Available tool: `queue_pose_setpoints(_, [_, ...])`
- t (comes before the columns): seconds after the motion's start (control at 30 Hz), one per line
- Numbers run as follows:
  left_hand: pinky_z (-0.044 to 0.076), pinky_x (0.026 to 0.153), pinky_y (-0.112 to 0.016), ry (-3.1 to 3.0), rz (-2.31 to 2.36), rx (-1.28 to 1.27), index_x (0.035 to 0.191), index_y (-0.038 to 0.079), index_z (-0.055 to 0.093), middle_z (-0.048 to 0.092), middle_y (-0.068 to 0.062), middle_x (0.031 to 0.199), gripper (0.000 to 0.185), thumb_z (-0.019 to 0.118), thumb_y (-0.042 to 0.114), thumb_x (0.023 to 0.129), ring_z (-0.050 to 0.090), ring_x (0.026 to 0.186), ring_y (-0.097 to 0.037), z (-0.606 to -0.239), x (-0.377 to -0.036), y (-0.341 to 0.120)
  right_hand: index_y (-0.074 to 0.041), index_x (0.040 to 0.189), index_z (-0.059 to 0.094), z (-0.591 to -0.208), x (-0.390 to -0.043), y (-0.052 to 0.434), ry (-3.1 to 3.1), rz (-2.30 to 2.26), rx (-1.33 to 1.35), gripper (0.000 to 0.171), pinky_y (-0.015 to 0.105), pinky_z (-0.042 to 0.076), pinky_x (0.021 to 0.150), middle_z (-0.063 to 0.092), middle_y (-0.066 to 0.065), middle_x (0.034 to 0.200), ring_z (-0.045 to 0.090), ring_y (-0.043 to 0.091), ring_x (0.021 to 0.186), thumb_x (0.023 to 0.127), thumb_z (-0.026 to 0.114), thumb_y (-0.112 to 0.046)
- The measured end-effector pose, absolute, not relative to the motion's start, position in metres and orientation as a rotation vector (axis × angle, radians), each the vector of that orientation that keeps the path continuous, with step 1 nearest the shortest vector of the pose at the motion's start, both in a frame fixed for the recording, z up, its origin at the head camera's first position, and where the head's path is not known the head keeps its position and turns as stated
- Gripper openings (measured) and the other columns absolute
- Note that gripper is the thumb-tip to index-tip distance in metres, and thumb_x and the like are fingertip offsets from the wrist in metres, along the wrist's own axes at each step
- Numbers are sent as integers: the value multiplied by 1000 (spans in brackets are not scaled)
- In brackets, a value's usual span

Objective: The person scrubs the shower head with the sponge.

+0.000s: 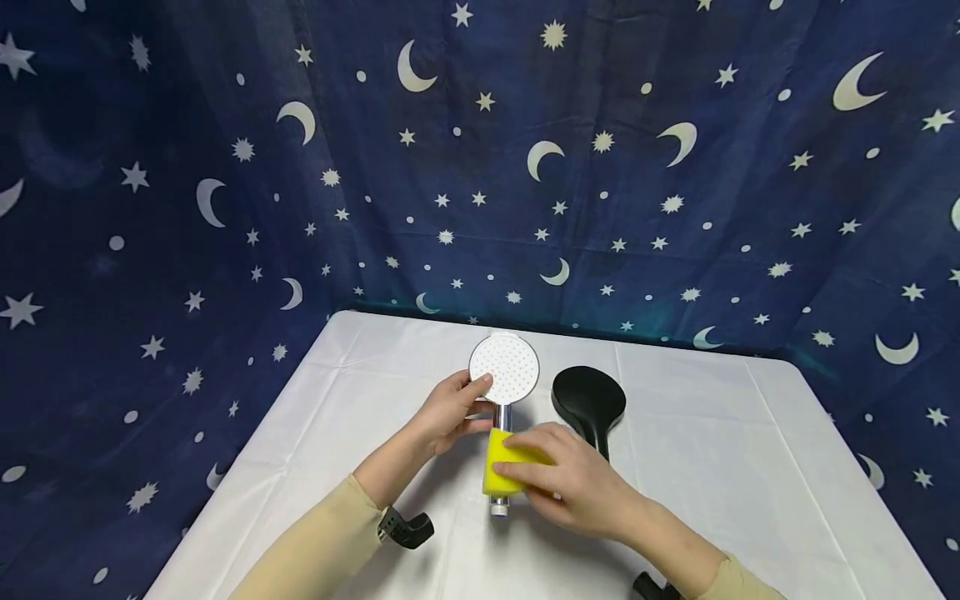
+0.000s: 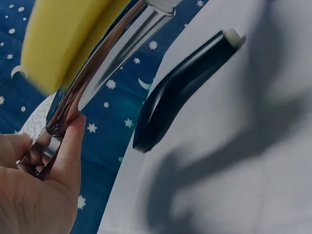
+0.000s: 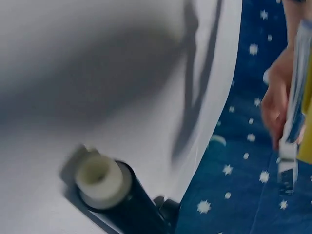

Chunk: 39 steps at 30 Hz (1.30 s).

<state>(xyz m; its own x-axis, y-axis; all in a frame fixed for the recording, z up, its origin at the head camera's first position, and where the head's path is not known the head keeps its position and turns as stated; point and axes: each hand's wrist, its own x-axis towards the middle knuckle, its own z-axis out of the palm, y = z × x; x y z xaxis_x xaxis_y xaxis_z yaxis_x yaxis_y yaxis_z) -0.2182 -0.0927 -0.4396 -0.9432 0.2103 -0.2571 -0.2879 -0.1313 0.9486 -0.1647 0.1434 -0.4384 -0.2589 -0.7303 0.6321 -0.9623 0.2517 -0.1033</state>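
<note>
My left hand [image 1: 450,414] grips a chrome hand shower [image 1: 505,368] at its head, thumb on the white nozzle face. The left wrist view shows its shiny handle [image 2: 122,56] held up off the white table, slanting. In my right hand [image 1: 581,479] is a yellow sponge [image 1: 497,465], pressed around the middle of that handle; the white threaded end [image 1: 498,509] sticks out below it. A second hand shower, black [image 1: 588,396], lies on the table right of the chrome one, its handle partly hidden behind my right hand.
A white cloth covers the table [image 1: 720,450], which has rounded far corners. Dark blue curtains [image 1: 480,167] printed with moons and stars hang behind and to the left. A black wrist device [image 1: 407,528] is strapped at my left sleeve.
</note>
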Motion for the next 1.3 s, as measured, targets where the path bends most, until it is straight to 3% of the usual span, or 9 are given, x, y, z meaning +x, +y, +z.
queue_pose_setpoints(0.2, [61,73,-29,1790,2149,-69,127,2,55,63,-14,117,46,64,40,102,71,95,-21,-438,-215,-88,-24,134,69,-437,-195,141,-2150,691,1329,47,47,49,96,60,7,135,56,28,118,89,69,-11])
queue_pose_setpoints(0.33, [61,75,-30,1749,2233,-127,126,2,56,63,-13,111,42,64,36,103,69,90,-19,-437,-219,-90,-25,137,67,-438,-187,141,-2217,785,1314,54,42,52,95,58,5,139,55,25,121,85,73,-8])
queue_pose_setpoints(0.43, [62,76,-34,1667,2332,-165,134,2,54,64,-12,108,44,63,33,104,68,88,-19,-437,-224,-94,-25,136,67,-439,-171,143,-2196,868,1376,55,35,54,91,57,2,139,55,21,121,84,74,-10])
queue_pose_setpoints(0.6, [62,74,-36,1531,2437,-172,141,0,48,65,-13,109,46,58,29,107,71,89,-20,-438,-229,-98,-18,132,69,-442,-155,145,-2017,955,1523,40,28,50,96,60,8,134,58,24,116,92,67,-14])
queue_pose_setpoints(0.83, [62,76,-33,1340,2459,-116,137,-2,42,66,-13,108,40,49,26,110,72,89,-18,-438,-226,-92,-15,129,70,-438,-178,140,-1928,979,1452,30,29,47,100,62,12,131,57,28,116,101,61,-20])
queue_pose_setpoints(1.07, [60,85,-37,1238,2456,-60,138,-2,42,65,-13,113,39,46,26,111,72,96,-20,-439,-221,-90,-16,129,71,-438,-198,136,-2062,1056,1245,43,27,48,98,59,10,137,54,27,120,89,68,-1])
queue_pose_setpoints(1.3, [60,83,-32,1073,2595,-115,131,1,44,66,-11,106,32,44,26,112,71,91,-16,-437,-228,-95,-16,133,66,-443,-176,140,-2118,1344,1248,51,25,47,103,56,9,138,56,26,123,87,72,5])
